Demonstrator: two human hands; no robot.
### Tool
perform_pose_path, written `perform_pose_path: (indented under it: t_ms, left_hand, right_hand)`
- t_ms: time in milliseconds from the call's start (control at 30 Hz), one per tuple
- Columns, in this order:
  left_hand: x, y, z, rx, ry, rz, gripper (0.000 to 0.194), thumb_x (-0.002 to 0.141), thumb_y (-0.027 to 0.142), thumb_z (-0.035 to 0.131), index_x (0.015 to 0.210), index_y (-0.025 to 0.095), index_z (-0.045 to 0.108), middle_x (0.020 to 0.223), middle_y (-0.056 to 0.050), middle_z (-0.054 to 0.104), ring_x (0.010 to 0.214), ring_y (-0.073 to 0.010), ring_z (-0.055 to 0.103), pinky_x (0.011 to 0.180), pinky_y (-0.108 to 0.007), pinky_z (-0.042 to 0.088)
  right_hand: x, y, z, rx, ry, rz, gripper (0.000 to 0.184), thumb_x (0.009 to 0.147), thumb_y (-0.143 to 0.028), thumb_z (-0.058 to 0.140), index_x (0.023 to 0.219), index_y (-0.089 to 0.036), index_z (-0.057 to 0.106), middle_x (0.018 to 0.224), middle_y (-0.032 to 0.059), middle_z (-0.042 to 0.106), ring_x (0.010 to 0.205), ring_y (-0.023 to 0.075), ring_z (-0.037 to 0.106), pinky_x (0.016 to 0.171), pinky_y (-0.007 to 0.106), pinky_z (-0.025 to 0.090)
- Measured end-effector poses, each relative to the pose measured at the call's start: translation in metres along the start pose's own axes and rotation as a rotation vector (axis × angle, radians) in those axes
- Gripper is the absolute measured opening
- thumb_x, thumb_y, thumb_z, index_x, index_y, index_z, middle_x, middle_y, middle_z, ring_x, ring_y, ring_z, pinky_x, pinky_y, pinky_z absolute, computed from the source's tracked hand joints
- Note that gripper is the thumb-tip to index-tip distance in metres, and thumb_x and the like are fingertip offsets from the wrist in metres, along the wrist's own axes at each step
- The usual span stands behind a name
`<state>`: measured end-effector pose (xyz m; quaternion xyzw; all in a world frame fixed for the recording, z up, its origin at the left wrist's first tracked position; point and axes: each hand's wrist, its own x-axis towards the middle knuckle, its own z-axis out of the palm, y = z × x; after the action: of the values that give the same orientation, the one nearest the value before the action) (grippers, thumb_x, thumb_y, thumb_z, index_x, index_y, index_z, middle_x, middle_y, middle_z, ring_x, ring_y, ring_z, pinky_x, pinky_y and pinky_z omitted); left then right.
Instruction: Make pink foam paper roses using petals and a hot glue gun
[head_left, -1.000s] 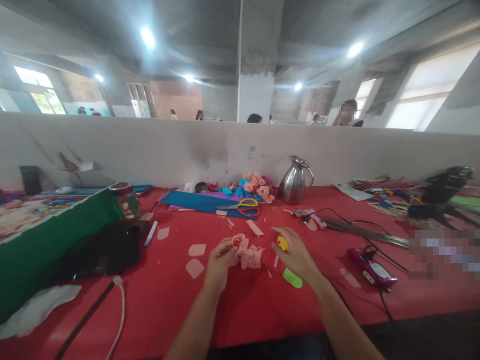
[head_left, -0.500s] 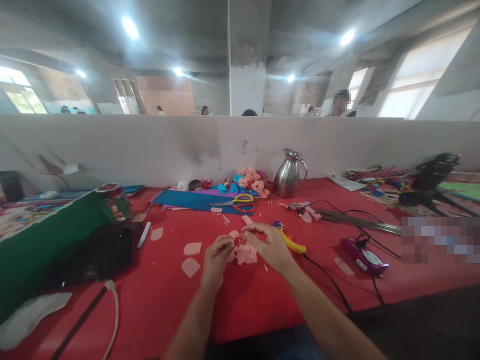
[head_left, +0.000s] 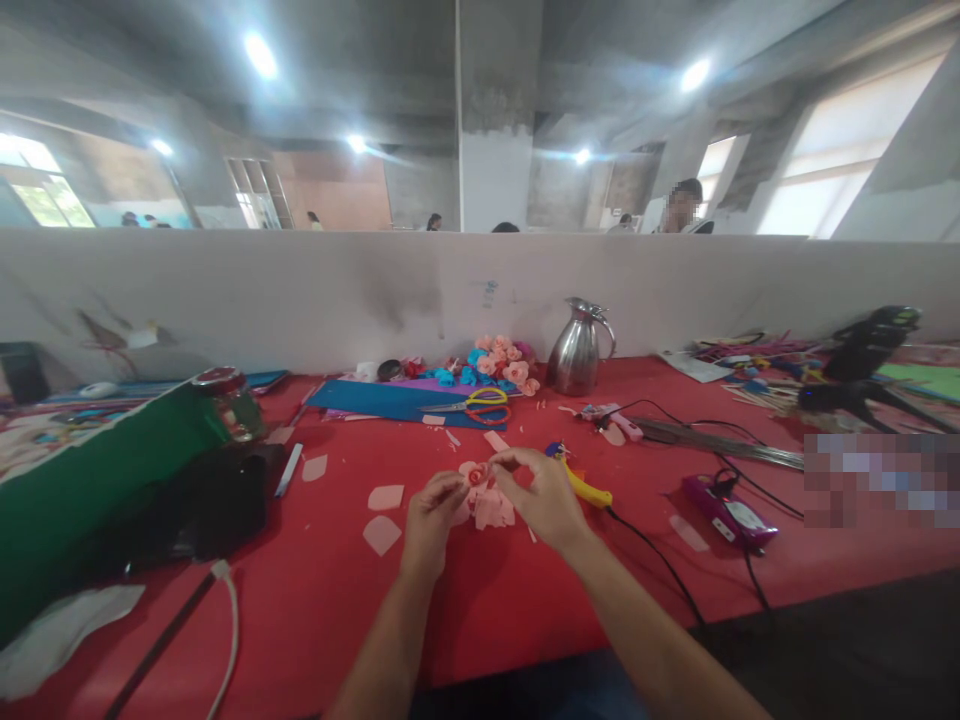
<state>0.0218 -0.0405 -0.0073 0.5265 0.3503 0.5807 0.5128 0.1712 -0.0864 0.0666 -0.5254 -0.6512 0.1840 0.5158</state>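
Red table (head_left: 487, 610), both hands (head_left: 491, 500) pinching a small pink paper rose (head_left: 475, 476).

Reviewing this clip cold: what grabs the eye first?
Both hands meet at the centre of the red table: the left hand and right hand pinch a small pink paper rose. Behind them stand a steel jug and a cluster of finished paper roses by the white partition.

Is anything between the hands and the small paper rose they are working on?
Nothing visible. The left hand and right hand both meet at the paper rose, fingertips on it. Loose pink petals lie just beneath, and the yellow glue gun rests beside the right hand.
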Motion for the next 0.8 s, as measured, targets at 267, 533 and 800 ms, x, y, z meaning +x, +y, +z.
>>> perform_pose_path:
  t_ms: [267, 533, 800]
  left_hand:
    - [-0.0008, 0.0034, 0.0018, 0.047, -0.032, 0.019, 0.014, 0.067, 0.03, 0.067, 0.068, 0.016, 0.069, 0.08, -0.004, 0.058, 0.076, -0.0159, 0.053, 0.068, -0.025, 0.041]
    - [-0.0013, 0.0051, 0.002, 0.044, -0.03, 0.013, 0.012, 0.066, 0.029, 0.068, 0.067, 0.017, 0.069, 0.078, -0.004, 0.057, 0.075, -0.0152, 0.052, 0.068, -0.024, 0.04]
    - [-0.0031, 0.0072, 0.0022, 0.016, -0.065, -0.019, 0.011, 0.069, 0.027, 0.066, 0.071, 0.016, 0.069, 0.084, -0.004, 0.057, 0.08, -0.0163, 0.053, 0.069, -0.025, 0.041]
  right_hand:
    - [0.0011, 0.0, 0.0025, -0.002, -0.027, 0.008, 0.016, 0.074, -0.019, 0.053, 0.082, -0.019, 0.068, 0.08, 0.0025, 0.069, 0.076, 0.0157, 0.062, 0.074, 0.028, 0.047]
    - [0.002, -0.0084, 0.0017, 0.046, -0.101, 0.06, 0.02, 0.077, -0.019, 0.05, 0.071, -0.02, 0.069, 0.073, 0.0021, 0.069, 0.07, 0.0156, 0.062, 0.07, 0.026, 0.047]
    - [0.0041, 0.0011, 0.0068, 0.318, -0.154, 0.216, 0.021, 0.077, -0.031, 0.053, 0.071, -0.018, 0.068, 0.071, 0.0027, 0.069, 0.07, 0.0161, 0.062, 0.067, 0.026, 0.046]
